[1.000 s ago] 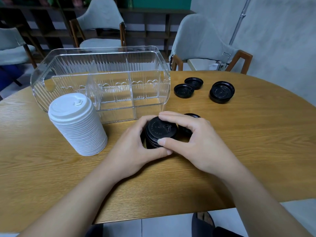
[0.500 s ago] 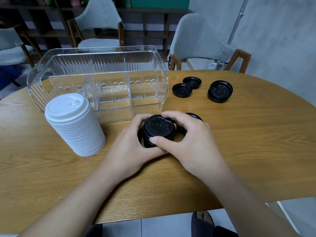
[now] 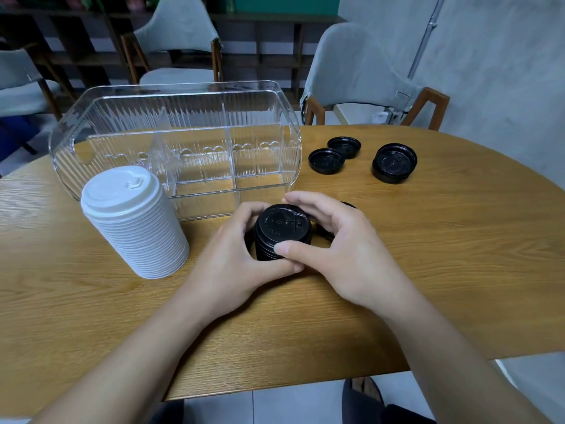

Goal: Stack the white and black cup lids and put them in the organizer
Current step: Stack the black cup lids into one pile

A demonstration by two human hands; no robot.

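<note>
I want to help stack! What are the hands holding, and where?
Both the left hand and right hand hold the stack of black lids, fingers curled round its sides.

Both hands, left hand (image 3: 232, 264) & right hand (image 3: 339, 249), curl round the black lid stack (image 3: 282, 232). Just beyond their fingertips the clear organizer (image 3: 171, 96) wall blocks the straight way fwd; its top is open. Left of the left hand, the tall white lid stack (image 3: 134, 228) stands close, narrow gap between. Right of the right hand, bare table (image 3: 458, 255) is free; loose black lids (image 3: 394, 163) lie well beyond, fwd-right. Another black lid sits partly hidden behind the right hand.
</note>
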